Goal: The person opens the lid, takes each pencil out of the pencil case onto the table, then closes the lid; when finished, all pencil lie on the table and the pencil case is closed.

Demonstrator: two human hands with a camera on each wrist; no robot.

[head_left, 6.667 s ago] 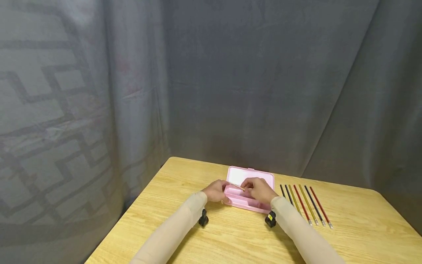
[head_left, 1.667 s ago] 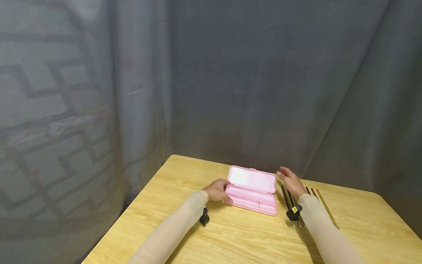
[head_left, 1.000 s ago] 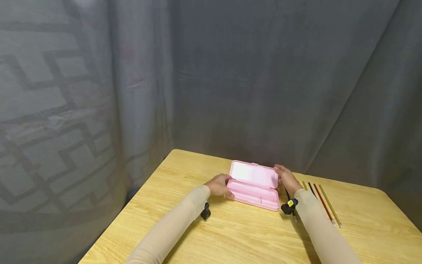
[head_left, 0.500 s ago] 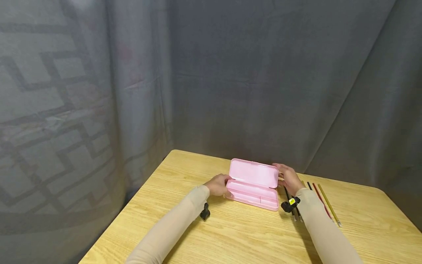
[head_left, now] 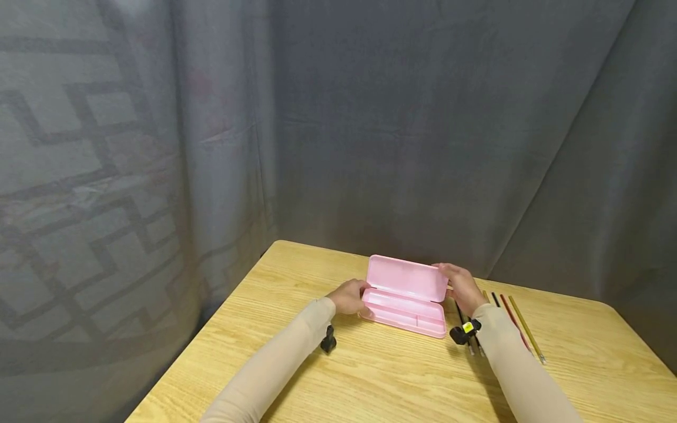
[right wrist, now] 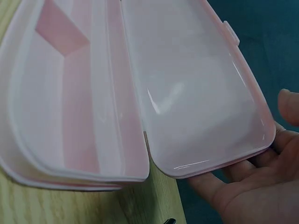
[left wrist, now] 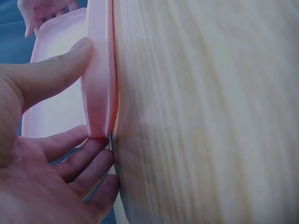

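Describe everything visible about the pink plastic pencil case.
The pink plastic pencil case is a long rounded box lying on the wooden table. Its hinged lid stands partly raised, with a small clasp tab on the free edge. The tray shows a divider and looks empty. The left hand grips its left end; the right hand touches the lid's right end.

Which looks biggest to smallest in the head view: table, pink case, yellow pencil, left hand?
1. table
2. pink case
3. yellow pencil and left hand: the pencil is longer but far thinner, so I won't rank these two.
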